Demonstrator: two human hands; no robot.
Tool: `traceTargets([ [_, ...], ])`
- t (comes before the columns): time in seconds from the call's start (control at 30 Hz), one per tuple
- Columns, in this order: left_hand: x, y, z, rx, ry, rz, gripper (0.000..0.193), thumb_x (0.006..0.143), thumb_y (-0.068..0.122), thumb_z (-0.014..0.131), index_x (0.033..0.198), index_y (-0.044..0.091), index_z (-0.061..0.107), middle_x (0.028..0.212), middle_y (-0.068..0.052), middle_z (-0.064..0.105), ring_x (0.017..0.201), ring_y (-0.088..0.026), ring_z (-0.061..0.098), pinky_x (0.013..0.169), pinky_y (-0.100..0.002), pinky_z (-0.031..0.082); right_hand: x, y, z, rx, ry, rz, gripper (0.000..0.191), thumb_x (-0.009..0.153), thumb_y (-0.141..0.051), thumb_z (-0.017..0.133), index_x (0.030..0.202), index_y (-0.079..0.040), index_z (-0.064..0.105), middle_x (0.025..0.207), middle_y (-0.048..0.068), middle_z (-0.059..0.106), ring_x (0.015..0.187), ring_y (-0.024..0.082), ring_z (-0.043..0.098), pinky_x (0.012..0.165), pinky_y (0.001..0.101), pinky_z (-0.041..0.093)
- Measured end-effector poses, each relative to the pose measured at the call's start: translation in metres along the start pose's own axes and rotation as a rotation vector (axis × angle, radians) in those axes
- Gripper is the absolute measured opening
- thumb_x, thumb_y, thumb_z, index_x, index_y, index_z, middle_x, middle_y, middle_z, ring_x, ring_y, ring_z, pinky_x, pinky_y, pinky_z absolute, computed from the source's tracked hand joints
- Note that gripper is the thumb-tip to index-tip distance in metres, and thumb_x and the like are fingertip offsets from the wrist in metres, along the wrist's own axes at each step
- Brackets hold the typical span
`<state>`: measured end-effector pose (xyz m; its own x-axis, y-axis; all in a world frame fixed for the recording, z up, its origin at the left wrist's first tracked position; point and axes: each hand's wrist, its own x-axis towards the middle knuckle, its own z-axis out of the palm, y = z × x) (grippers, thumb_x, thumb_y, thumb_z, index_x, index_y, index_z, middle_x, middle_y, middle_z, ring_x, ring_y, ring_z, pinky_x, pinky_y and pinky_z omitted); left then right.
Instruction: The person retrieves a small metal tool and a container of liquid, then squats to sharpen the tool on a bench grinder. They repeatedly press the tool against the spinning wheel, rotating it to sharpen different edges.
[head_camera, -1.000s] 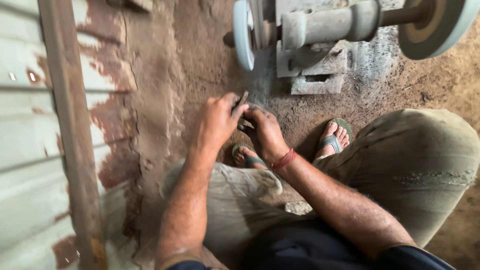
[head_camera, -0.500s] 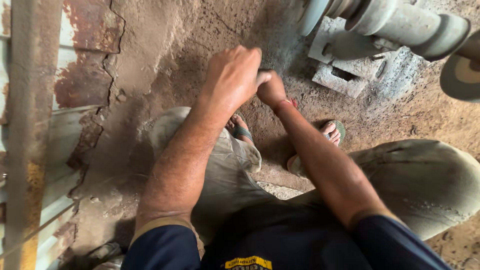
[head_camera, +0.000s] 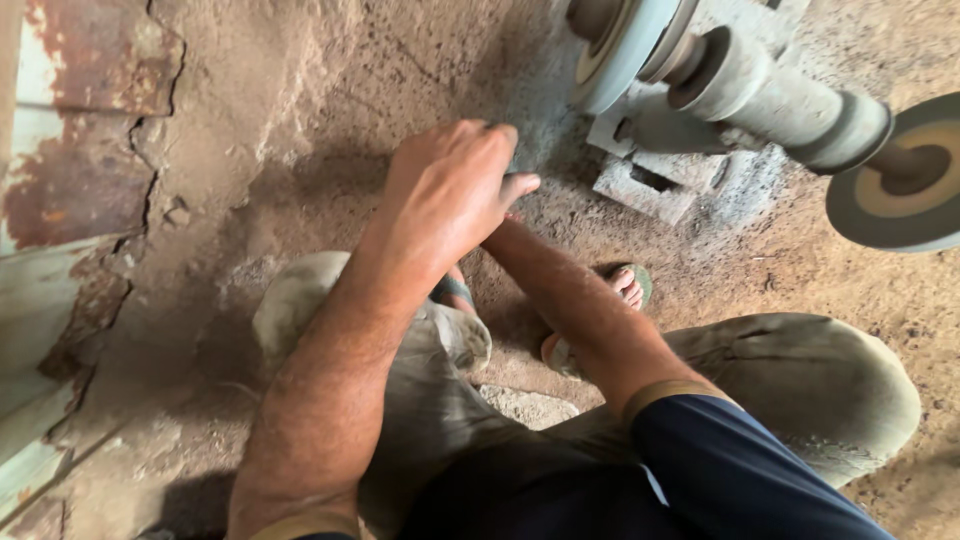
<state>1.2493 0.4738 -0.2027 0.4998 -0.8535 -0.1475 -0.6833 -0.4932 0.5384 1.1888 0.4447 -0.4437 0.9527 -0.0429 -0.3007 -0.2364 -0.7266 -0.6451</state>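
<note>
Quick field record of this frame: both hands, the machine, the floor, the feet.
left hand: left hand raised over the dirt floor, fingers curled, near the grinding wheel; contents hidden
right hand: hidden behind the left hand; only the forearm shows
machine: bench grinder on a block base, second wheel at right
feet: sandalled foot on the floor
left side: rusty metal sheet
</note>
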Motion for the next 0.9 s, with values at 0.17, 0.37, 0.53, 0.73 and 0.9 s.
traceTargets([
  [0.17, -0.001, 0.002, -0.011, 0.063, -0.174, -0.125, 0.040, 0.092, 0.042, 0.075, 0.098, 0.004, 0.065, 0.091, -0.015, 0.069, 0.082, -0.027, 0.069, 0.072, -0.044, 0.057, 0.003, -0.009, -0.010, 0.019, 0.052, -0.012, 0.022, 0.095, -0.019, 0.067, 0.111, -0.008, 0.076, 0.102, 0.015, 0.078, 0.090, 0.027, 0.078, 0.077, 0.0408, 0.060],
  [0.37, -0.002, 0.010, -0.018, 0.069, -0.097, -0.031, 0.040, 0.089, 0.042, 0.076, 0.092, 0.004, 0.066, 0.088, -0.017, 0.070, 0.084, -0.036, 0.070, 0.073, -0.048, 0.056, -0.001, -0.027, -0.029, 0.045, 0.129, -0.035, 0.022, 0.095, -0.019, 0.068, 0.112, -0.009, 0.077, 0.103, 0.014, 0.078, 0.091, 0.026, 0.078, 0.077, 0.0396, 0.060],
  [0.53, 0.006, 0.015, -0.023, 0.100, -0.275, -0.196, 0.041, 0.090, 0.046, 0.073, 0.096, 0.005, 0.071, 0.096, -0.020, 0.073, 0.092, -0.041, 0.070, 0.081, -0.052, 0.055, -0.027, -0.033, -0.059, 0.154, 0.288, -0.065, 0.022, 0.095, -0.020, 0.069, 0.112, -0.010, 0.078, 0.104, 0.013, 0.078, 0.091, 0.026, 0.078, 0.076, 0.0385, 0.060],
  [0.73, 0.013, 0.004, -0.013, 0.177, -0.390, -0.356, 0.042, 0.097, 0.046, 0.065, 0.105, 0.006, 0.076, 0.105, -0.021, 0.074, 0.099, -0.041, 0.071, 0.088, -0.052, 0.055, -0.085, -0.025, -0.114, 1.336, 0.510, 0.580, 0.018, 0.098, -0.016, 0.074, 0.112, -0.006, 0.077, 0.097, 0.008, 0.073, 0.075, 0.017, 0.064, 0.060, 0.0292, 0.050],
  [0.9, 0.028, 0.005, 0.029, 0.013, -0.353, -0.391, 0.044, 0.102, 0.046, 0.058, 0.104, 0.006, 0.076, 0.099, -0.017, 0.074, 0.091, -0.036, 0.072, 0.083, -0.049, 0.055, -0.134, -0.029, -0.147, 1.968, 0.512, 0.522, 0.013, 0.096, -0.012, 0.069, 0.108, -0.008, 0.070, 0.095, 0.002, 0.073, 0.067, 0.006, 0.055, 0.052, 0.0187, 0.043],
])
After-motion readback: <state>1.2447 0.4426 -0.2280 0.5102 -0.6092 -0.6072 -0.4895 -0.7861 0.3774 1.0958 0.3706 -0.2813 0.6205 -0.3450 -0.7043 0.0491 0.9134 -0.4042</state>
